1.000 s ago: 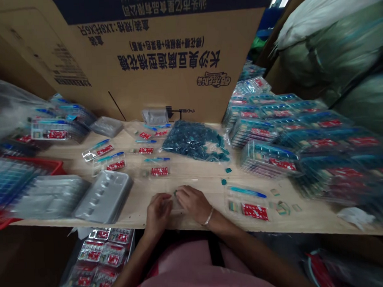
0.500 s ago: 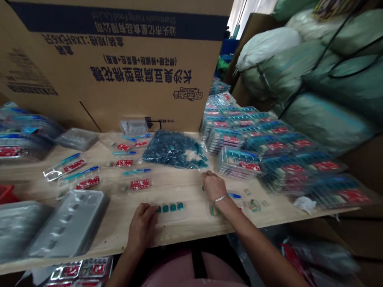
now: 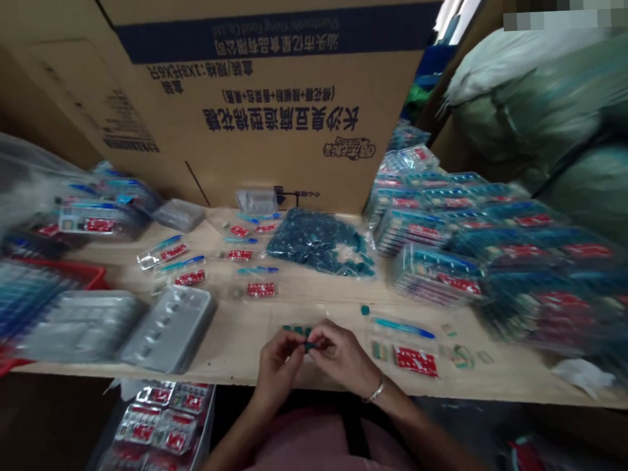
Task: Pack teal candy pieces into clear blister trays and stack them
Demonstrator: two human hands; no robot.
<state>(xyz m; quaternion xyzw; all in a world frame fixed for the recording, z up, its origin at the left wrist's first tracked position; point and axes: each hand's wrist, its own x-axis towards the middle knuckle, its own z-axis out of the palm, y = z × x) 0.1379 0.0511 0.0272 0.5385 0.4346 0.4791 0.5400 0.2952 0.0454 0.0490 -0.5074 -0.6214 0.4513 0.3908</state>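
The grip is closed in both hands: the left hand (image 3: 277, 367) and the right hand (image 3: 341, 356) bring their fingertips together on a small teal piece (image 3: 310, 345), which sits between them just above the worktop (image 3: 316, 296). The piece is therefore held in the air, nearer the person than the bag of teal pieces (image 3: 319, 243). Just behind the fingers, and also on the person's side of the bag, lies a short row of teal pieces (image 3: 296, 328). A single loose teal piece (image 3: 365, 309) lies to the right of the hands, in front of the bag's right end.

To the left of the bag, open clear blister packs (image 3: 189, 271) with blue sticks and red cards are spread out, and beyond them are grey plastic trays (image 3: 167, 329). To its right rise stacks of sealed blister packs (image 3: 435, 275).

The step in hand appears to be handling and fitting the pinched piece. Judging by the row, the next move calls for a careful release beside those pieces, since one this small could easily slip.
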